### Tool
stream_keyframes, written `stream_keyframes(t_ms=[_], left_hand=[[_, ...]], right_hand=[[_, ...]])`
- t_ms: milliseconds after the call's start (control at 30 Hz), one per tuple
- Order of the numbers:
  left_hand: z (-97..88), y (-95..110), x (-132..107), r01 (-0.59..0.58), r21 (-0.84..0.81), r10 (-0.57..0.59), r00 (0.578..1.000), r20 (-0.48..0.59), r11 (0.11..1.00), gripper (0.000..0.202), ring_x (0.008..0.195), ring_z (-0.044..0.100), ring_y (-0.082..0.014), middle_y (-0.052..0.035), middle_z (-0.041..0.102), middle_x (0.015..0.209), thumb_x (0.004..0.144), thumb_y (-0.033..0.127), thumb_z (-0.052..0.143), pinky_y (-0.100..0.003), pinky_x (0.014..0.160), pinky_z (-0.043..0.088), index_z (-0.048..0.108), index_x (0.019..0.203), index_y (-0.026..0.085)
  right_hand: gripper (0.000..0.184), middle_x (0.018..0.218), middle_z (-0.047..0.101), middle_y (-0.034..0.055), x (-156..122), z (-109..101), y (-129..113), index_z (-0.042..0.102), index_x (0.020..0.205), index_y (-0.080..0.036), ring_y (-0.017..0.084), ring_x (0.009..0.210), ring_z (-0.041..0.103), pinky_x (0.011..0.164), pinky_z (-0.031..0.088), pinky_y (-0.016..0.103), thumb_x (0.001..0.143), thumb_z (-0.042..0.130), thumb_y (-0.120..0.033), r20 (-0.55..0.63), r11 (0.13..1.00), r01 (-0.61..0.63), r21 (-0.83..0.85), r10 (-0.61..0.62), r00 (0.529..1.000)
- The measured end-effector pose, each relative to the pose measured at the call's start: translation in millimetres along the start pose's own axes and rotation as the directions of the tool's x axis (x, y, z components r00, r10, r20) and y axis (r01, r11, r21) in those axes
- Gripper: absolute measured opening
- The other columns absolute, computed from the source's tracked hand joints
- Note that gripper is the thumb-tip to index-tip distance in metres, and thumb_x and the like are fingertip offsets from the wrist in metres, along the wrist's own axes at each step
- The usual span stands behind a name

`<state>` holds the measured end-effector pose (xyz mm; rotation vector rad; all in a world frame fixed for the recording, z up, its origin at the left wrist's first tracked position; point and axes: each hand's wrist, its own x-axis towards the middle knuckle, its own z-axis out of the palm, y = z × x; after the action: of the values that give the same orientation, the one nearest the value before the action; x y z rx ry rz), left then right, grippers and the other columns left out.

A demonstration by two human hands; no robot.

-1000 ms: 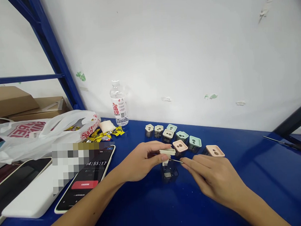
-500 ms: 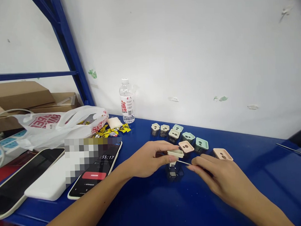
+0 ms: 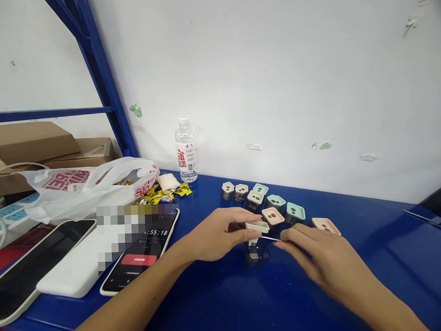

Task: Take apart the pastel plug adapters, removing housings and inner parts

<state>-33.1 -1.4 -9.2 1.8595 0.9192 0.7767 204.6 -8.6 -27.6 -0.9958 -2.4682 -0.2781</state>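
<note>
Left hand (image 3: 215,235): thumb and fingers pinched on a cream cap (image 3: 257,227), held level just above a dark box (image 3: 257,253) on the table (image 3: 218,305). A short stem under the cap points down into the box; cannot tell if they touch.

Right hand (image 3: 318,263): fingers closed on a thin rod (image 3: 271,238), tip at the cap's underside. The palm is low over the table.

Surface: glossy blue top with a few light specks.
- A row of small sharpeners (image 3: 259,195) sits just behind the hands, with cream, mint and pink tops.
- One pink sharpener (image 3: 273,215) is right beside the cap. A peach one (image 3: 326,226) is behind the right hand.
- Left of the hands, a phone (image 3: 144,252) lies face up with its screen lit and a red button showing. Then come a white slab (image 3: 70,272) and a tablet (image 3: 32,268) at the table edge.
- Further back left are a plastic bag (image 3: 87,187) with red print and yellow wrappers (image 3: 163,192).
- A bottle (image 3: 185,150) stands upright near the wall.
- A screwdriver (image 3: 428,220) lies at the far right, well apart.

Room: white wall (image 3: 275,76), scuffed, with flaked paint and green tape scraps. A blue frame (image 3: 101,78) runs diagonally at left. Cardboard boxes (image 3: 27,141) are stacked behind it, with a power strip (image 3: 12,211) below them.
</note>
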Motion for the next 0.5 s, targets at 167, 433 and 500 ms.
stream_keyframes(t_ms=[167, 433, 500], left_hand=[[-0.7, 0.5, -0.3, 0.001, 0.054, -0.002, 1.000, 0.011, 0.999, 0.035, 0.102, 0.058, -0.0186, -0.0052, 0.063, 0.117, 0.089, 0.033, 0.056, -0.028, 0.088, 0.045, 0.062, 0.120, 0.020], [-3.5, 4.9, 0.7, 0.043, 0.075, -0.042, 0.999, -0.009, 0.996, 0.035, 0.104, 0.059, -0.0178, -0.0040, 0.063, 0.121, 0.089, 0.033, 0.056, -0.027, 0.088, 0.045, 0.063, 0.120, 0.019], [-3.6, 4.7, 1.5, 0.051, 0.066, -0.050, 0.999, -0.013, 0.997, 0.035, 0.104, 0.060, -0.0185, -0.0043, 0.063, 0.121, 0.088, 0.033, 0.056, -0.027, 0.088, 0.045, 0.062, 0.120, 0.019]], right_hand=[[0.028, 0.068, 0.059, -0.0008, -0.7, -2.5, 0.3, 0.061, 0.086, -0.022, 0.014, 0.056, 0.051, 0.054, 0.029, 0.028, 0.099, 0.040, -0.036, 0.004, 1.000, 0.006, -0.008, -0.006, 1.000], [0.037, 0.069, 0.059, 0.0019, 2.2, -9.1, 0.3, 0.065, 0.077, -0.020, 0.015, 0.062, 0.052, 0.060, 0.033, 0.029, 0.100, 0.038, -0.031, 0.015, 1.000, -0.002, 0.020, 0.002, 1.000], [0.037, 0.069, 0.059, 0.0021, 1.9, -10.0, 0.6, 0.065, 0.077, -0.020, 0.016, 0.063, 0.053, 0.060, 0.034, 0.029, 0.099, 0.039, -0.031, 0.023, 1.000, -0.011, 0.029, 0.011, 1.000]])
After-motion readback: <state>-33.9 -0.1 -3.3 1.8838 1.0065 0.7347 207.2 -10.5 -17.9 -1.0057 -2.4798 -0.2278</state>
